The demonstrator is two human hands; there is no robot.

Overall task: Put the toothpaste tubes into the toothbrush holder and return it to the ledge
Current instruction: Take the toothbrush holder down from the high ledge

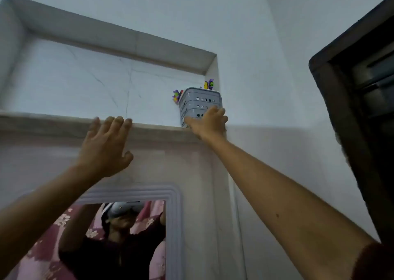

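A grey perforated toothbrush holder (198,100) stands upright at the right end of a high stone ledge (64,124), in the corner of a wall recess. Colourful brush heads (210,84) stick out of its top, and more colourful items (176,95) show at its left side. No toothpaste tube can be made out from this low angle. My right hand (210,123) is raised with its fingers laid on the holder's lower front. My left hand (106,145) is raised with spread fingers, its fingertips at the ledge's front edge, holding nothing.
A mirror with a pale ridged frame (172,226) hangs on the wall below the ledge and reflects a person. A dark wooden door frame (349,120) stands at the right. The recess side wall (213,71) is right beside the holder.
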